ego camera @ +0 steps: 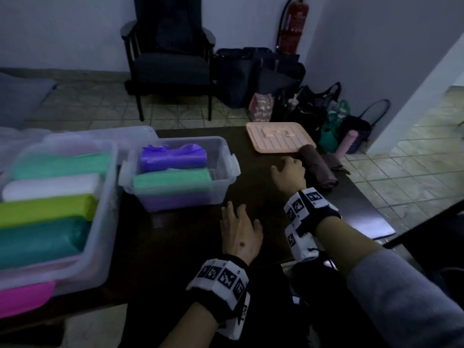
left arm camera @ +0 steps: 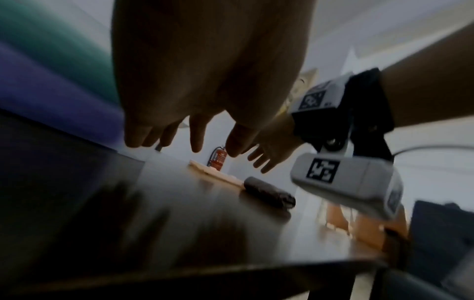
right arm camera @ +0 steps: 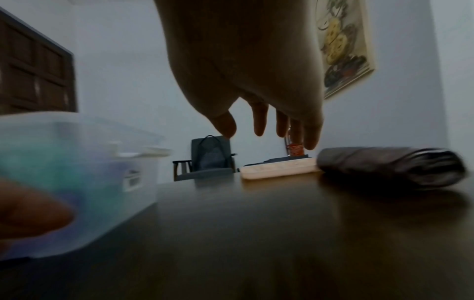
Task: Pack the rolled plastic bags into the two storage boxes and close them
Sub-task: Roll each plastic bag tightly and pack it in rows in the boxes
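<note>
A small clear storage box stands open on the dark table, holding purple and green rolled bags. A large clear box at the left holds several rolls, green, white, lime and teal. A dark brown roll lies at the right beside a pink lid. My right hand hovers empty just left of the brown roll, fingers straight. Empty too, my left hand is held over the table in front of the small box, fingers spread.
A magenta piece lies at the large box's near corner. A second clear lid lies behind the boxes. A dark cloth sits at the table's right edge. Beyond stand a chair, bags and a fire extinguisher.
</note>
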A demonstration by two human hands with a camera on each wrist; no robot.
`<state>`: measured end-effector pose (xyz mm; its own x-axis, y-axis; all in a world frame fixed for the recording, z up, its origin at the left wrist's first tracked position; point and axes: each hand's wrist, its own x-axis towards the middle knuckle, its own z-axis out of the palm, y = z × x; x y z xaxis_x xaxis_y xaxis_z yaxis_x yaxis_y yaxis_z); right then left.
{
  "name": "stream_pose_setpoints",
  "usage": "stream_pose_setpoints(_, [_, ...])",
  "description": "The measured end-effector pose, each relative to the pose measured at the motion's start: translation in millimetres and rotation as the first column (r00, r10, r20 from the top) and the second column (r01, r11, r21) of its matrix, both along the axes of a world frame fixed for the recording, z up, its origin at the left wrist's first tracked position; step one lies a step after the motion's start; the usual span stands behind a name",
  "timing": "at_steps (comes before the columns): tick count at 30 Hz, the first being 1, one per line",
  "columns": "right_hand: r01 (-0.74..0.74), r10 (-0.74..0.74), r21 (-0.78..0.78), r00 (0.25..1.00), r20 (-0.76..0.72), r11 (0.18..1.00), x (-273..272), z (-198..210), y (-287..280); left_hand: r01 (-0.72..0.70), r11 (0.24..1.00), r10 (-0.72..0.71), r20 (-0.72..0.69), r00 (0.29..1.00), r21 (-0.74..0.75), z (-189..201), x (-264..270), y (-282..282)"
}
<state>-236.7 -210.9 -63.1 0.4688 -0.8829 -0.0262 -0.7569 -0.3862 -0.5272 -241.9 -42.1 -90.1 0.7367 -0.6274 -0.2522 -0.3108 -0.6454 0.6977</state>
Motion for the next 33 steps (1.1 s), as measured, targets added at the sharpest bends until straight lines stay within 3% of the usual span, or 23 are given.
stream_pose_setpoints(6, [0.126, -0.136, -0.099, 0.985, -0.107, 0.987, -39, -6, -53, 0.178, 0.947, -0.229, 0.174, 0.958, 0.269, -29, -17, -25])
stream_pose_setpoints(10, [0.198, -0.213, -0.118, 0.968, -0.134, 0.973, -51, -15, -83, 0.114, 0.935, -0.233, 0.341, 0.911, 0.336, -41, -28, -25])
stream_pose_setpoints(16, [0.262, -0.275, -0.123, 0.956, -0.099, 0.957, -48, -21, -113, 0.085, 0.929, -0.226, 0.371, 0.901, 0.359, -42, -29, -28])
stream_pose_setpoints(24, [0.153, -0.113, 0.085, 0.928, -0.354, 0.985, -41, -9, -111, 0.077, 0.935, -0.219, 0.393, 0.893, 0.347, -46, -30, -27])
stream_pose_setpoints(33, [-0.043, 0.104, 0.317, 0.979, -0.178, 0.948, -56, -2, -68, 0.079, 0.952, -0.196, 0.393, 0.899, 0.295, -45, -31, -23])
